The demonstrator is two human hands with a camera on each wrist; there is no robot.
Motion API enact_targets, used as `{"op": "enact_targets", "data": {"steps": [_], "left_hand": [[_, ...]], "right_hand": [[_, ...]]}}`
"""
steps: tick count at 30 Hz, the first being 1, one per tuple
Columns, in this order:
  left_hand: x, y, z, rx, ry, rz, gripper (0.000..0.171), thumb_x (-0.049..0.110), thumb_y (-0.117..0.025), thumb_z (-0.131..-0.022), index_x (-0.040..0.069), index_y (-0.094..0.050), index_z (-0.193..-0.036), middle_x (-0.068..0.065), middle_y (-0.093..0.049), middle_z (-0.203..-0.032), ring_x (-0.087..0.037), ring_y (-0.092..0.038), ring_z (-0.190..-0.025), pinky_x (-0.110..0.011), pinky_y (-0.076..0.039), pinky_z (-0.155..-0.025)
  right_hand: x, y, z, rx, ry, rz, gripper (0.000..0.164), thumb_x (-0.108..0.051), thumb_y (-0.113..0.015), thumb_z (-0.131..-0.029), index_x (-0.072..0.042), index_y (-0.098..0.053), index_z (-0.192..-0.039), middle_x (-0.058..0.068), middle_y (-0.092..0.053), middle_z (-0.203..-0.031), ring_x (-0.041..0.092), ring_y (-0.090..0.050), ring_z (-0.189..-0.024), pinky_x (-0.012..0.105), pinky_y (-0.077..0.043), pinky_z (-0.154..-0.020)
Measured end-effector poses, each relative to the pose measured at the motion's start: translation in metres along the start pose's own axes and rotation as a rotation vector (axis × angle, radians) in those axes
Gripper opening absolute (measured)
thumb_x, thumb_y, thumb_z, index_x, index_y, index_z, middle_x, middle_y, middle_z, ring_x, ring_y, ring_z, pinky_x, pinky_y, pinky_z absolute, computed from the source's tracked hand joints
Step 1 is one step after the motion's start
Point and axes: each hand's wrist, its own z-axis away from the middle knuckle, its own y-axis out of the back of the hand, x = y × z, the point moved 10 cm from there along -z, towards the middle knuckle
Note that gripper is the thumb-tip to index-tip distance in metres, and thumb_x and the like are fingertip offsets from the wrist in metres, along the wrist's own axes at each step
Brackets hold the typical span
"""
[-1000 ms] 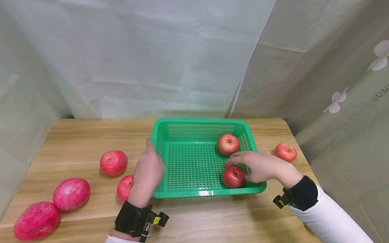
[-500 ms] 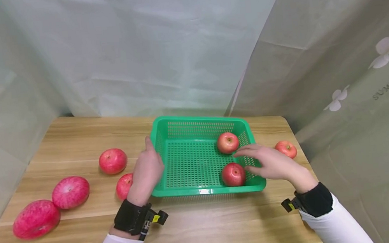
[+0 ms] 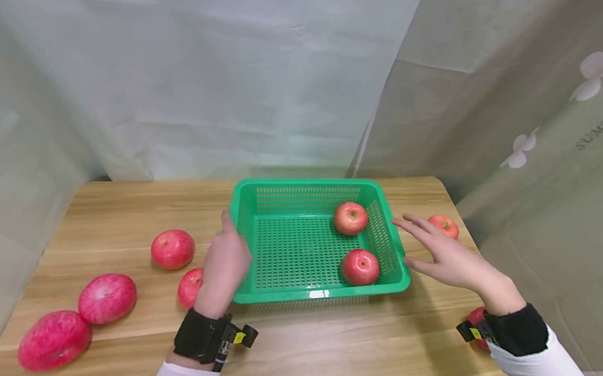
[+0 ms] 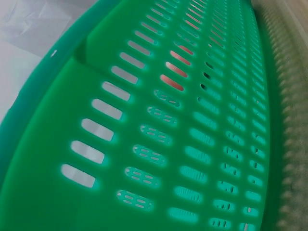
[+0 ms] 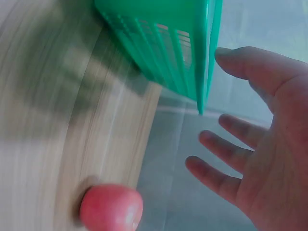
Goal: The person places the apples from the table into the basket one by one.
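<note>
A green plastic basket (image 3: 319,294) stands on the wooden table, holding two red apples, one at the back right (image 3: 350,218) and one at the front right (image 3: 360,267). My left hand (image 3: 225,265) grips the basket's left rim with one finger stretched along it; the other fingers are mostly hidden. In the left wrist view only the basket's slotted wall (image 4: 154,120) fills the frame. My right hand (image 3: 444,253) is just outside the right rim, fingers spread and holding nothing. Beyond it lies another apple (image 3: 445,227), also visible in the right wrist view as a red apple (image 5: 111,208).
Left of the basket, one apple (image 3: 173,249) lies behind another apple (image 3: 190,288) partly covered by my left hand. Farther left are two larger pink-red fruits, one round (image 3: 107,298) and one oblong (image 3: 54,340). A red fruit (image 3: 477,316) shows behind my right wrist.
My right hand has let go of the front apple in the basket and moved right, over the rim to the outside. The left hand stays at the left rim.
</note>
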Motion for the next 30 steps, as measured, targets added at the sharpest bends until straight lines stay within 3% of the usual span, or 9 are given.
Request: {"op": "enact_targets", "data": {"steps": [10,15,30], "left_hand": [[-0.003,-0.001,0.001,-0.011,0.022,0.005,0.072,0.008,-0.045,-0.109,-0.014,-0.005,-0.164,-0.011,-0.054,-0.061,-0.023,-0.054,-0.043,-0.031,-0.040,-0.042],[-0.002,-0.002,0.000,-0.012,0.022,0.004,0.072,0.008,-0.045,-0.109,-0.014,-0.005,-0.164,-0.011,-0.053,-0.061,-0.024,-0.053,-0.043,-0.031,-0.039,-0.042],[-0.001,-0.003,-0.001,-0.026,0.023,0.011,0.072,0.007,-0.044,-0.109,-0.015,-0.003,-0.164,-0.012,-0.054,-0.062,-0.024,-0.054,-0.044,-0.032,-0.041,-0.042]], "right_hand": [[0.023,0.008,0.034,-0.031,-0.085,-0.045,0.077,-0.025,-0.078,-0.100,-0.015,-0.038,-0.166,0.015,-0.041,-0.165,0.043,-0.047,-0.145,0.068,-0.044,-0.109],[0.031,0.008,0.049,-0.064,-0.104,-0.040,0.074,-0.029,-0.078,-0.100,-0.009,-0.043,-0.162,0.021,-0.043,-0.163,0.048,-0.044,-0.145,0.069,-0.041,-0.109],[0.074,-0.014,0.093,-0.209,-0.285,-0.041,0.070,-0.038,-0.081,-0.094,-0.003,-0.058,-0.149,0.031,-0.053,-0.148,0.054,-0.052,-0.133,0.071,-0.048,-0.099]]}}
